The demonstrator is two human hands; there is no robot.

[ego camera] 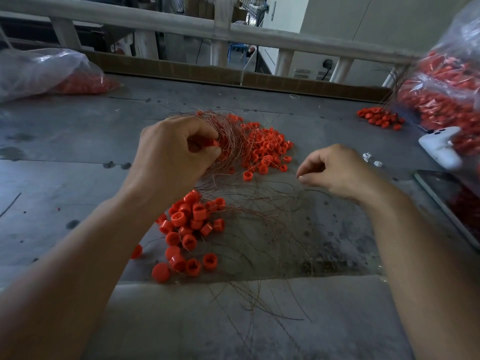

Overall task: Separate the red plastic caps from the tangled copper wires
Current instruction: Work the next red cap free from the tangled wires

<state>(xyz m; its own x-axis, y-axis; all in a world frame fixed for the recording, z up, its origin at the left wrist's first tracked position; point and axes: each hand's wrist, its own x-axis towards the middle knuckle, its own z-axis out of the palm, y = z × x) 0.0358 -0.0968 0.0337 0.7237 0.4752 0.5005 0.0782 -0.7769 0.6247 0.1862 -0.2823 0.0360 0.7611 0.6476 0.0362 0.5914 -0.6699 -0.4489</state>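
— Nearest the edge?
— Loose copper wires (259, 258), fanned thin and tangled over the grey counter (65, 178). Just left of them, a heap of red caps (187, 229), some threaded with wire, a few strays toward the front.

— And the hands?
— Left hand (176, 152) above that heap, fingers curled, thumb and forefinger pinching a single cap (213, 143) against an arched bundle of wire (228, 133). Right hand (335, 170) lower and well apart to the right, thumb and forefinger nipped together on a thin strand of the loose wires, other fingers curled in.

— Beyond the hands?
— A bigger pile of caps (267, 152), just right of the bundle, flat on the counter. Farther right, a white controller (439, 148) and a dark slab (446, 201) with a screen, at the counter's edge.

— Farthest back?
— A small cluster of caps (379, 119) beside a tall clear bag (446, 81) stuffed with red pieces and wire. At far left, a slumped bag (44, 71), clear, with red inside. Behind, a cardboard strip (168, 68) along the back edge, then a pale railing (155, 19).
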